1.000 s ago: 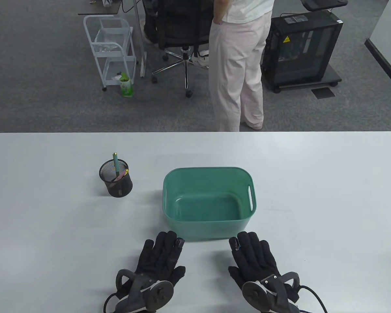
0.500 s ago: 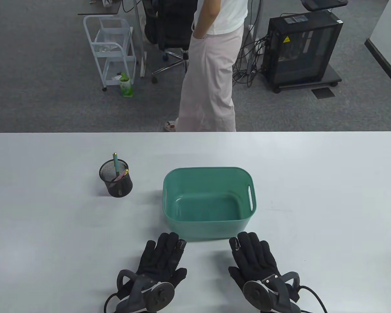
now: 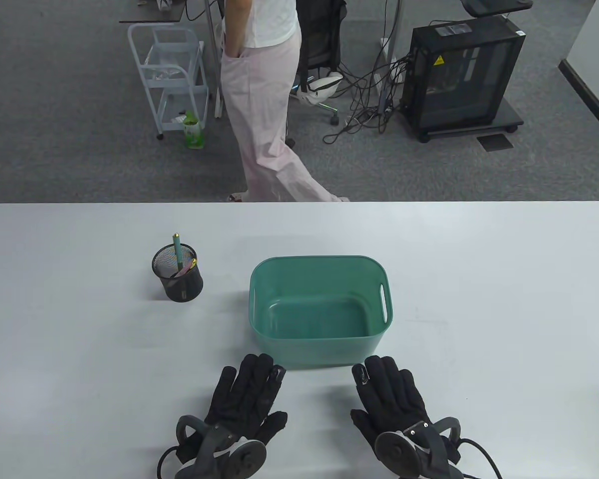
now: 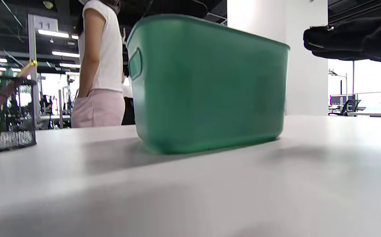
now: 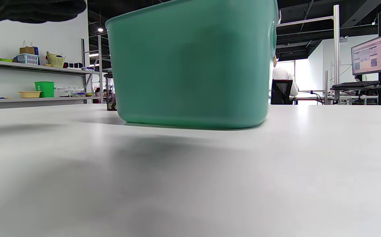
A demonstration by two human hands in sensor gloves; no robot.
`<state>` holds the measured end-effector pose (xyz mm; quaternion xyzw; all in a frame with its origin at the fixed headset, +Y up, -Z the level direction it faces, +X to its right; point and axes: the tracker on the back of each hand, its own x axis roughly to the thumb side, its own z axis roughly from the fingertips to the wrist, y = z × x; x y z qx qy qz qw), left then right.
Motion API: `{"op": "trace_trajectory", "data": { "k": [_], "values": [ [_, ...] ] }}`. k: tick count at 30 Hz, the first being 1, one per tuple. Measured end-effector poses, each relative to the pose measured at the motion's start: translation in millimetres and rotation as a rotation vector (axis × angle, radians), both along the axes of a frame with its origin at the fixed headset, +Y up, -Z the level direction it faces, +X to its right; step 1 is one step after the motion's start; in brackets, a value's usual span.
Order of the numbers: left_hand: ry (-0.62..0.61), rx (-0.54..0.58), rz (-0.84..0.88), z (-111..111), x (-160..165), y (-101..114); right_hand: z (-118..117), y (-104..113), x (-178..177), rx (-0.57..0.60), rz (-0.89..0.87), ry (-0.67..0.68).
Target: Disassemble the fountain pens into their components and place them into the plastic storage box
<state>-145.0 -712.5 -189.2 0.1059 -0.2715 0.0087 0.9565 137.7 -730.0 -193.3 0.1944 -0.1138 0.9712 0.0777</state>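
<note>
Here the left hand (image 3: 247, 394) lies flat on the desk (image 3: 504, 299), fingers spread and holding nothing; the right hand (image 3: 389, 396) lies likewise, fingers straight. Just beyond both sets of fingertips stands the green plastic storage box (image 3: 319, 344), nothing visible inside. Farther left, well apart from the box, a black mesh pen cup (image 3: 179, 284) holds the fountain pens (image 3: 177, 252), a green one upright.
</note>
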Motion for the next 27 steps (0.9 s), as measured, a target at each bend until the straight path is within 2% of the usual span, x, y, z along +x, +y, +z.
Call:
{"op": "trace_trajectory", "data": {
  "k": [7, 14, 25, 27],
  "values": [
    [0.022, 0.023, 0.032, -5, -9, 17, 0, -1, 0, -0.015, -0.003, 0.002],
    [0.099, 0.0, 0.066, -30, -31, 32, 0, -1, 0, -0.028, -0.008, 0.0],
    [0.302, -0.097, 0.174, -118, -82, 59, -1, -1, 1, -0.049, -0.009, -0.009],
    [0.319, -0.145, 0.207, -134, -87, 60, -2, -2, 1, -0.053, -0.008, -0.012]
  ]
}}
